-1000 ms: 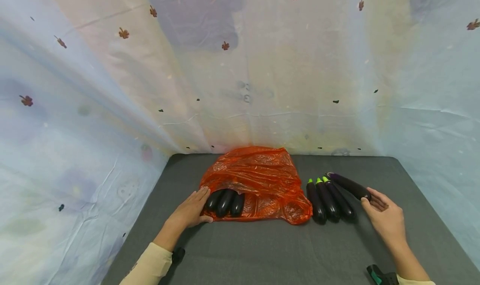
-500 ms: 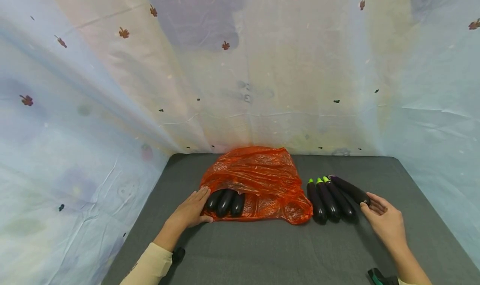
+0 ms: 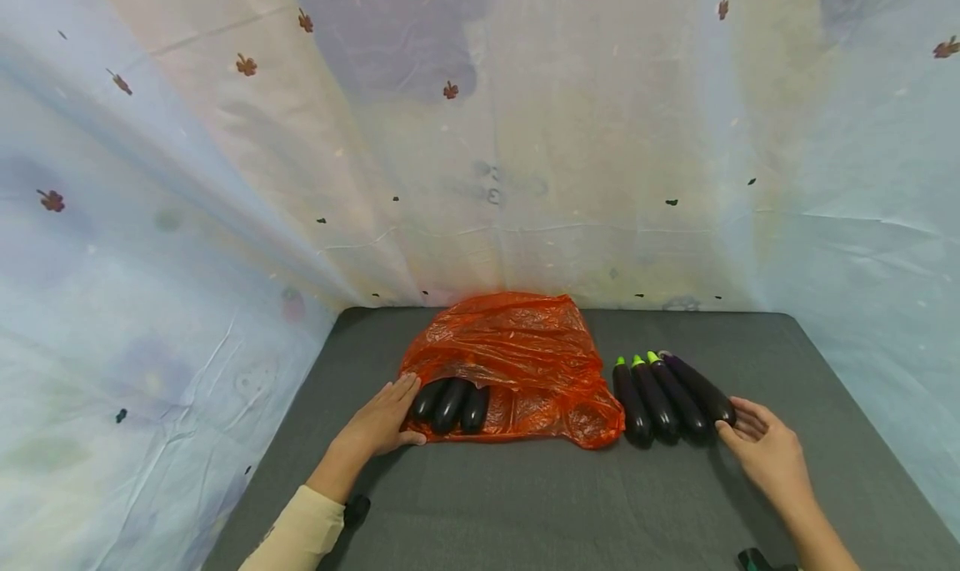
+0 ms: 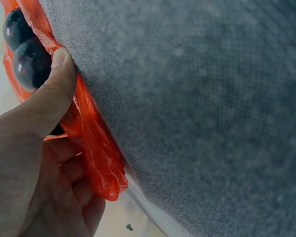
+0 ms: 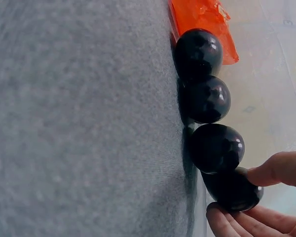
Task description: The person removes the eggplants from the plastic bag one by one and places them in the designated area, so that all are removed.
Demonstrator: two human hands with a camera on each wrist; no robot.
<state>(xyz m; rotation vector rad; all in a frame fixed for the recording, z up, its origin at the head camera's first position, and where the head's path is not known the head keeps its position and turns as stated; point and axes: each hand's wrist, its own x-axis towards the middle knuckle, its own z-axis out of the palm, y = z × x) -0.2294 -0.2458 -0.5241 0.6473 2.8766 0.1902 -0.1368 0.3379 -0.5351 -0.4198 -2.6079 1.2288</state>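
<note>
In the head view, my right hand [image 3: 768, 450] holds an eggplant [image 3: 701, 388] by its rounded bottom, thumb on one side and fingers on the other. This eggplant [image 5: 234, 190] lies against the outermost of three eggplants [image 3: 660, 400] with green stem ends, side by side. My left hand [image 3: 382, 417] rests at the left edge of a red plastic bag [image 3: 517, 338], fingers extended. The left wrist view has its thumb against the bag's rim [image 4: 91, 133]. Three eggplants [image 3: 452, 406] lie inside the bag, their rounded ends showing at its mouth; the bag covers their other ends.
A grey cloth-covered table [image 3: 540, 504] carries everything. Patterned sheeting [image 3: 525, 137] hangs behind the table and along its sides. Dark devices [image 3: 357, 511] are worn at both wrists.
My right hand has lowered the eggplant and brought it leftward, so it now lies alongside the row. The left hand and the bag have stayed put.
</note>
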